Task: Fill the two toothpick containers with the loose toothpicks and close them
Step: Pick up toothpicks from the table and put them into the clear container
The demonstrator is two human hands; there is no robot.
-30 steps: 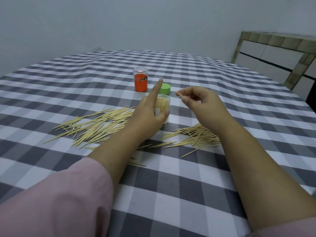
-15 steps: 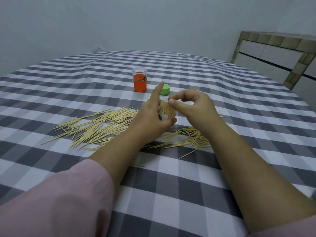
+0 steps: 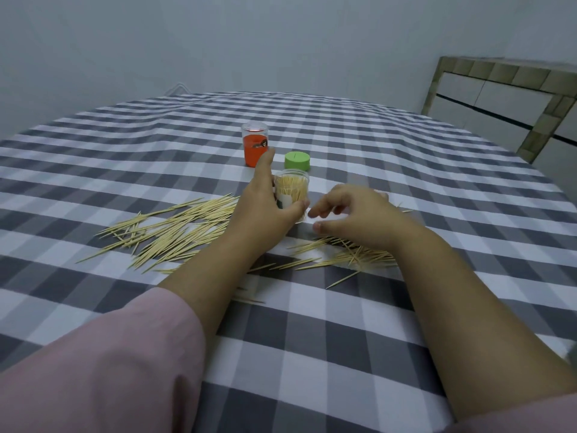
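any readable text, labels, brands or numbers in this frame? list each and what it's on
No text can be read in this frame.
Orange container: a small dark mark on its label, too small and blurred to read.
Clear container held by the left hand: a white label patch, partly hidden by the fingers, no letters legible.
Green lid: plain, only a slot, no print.
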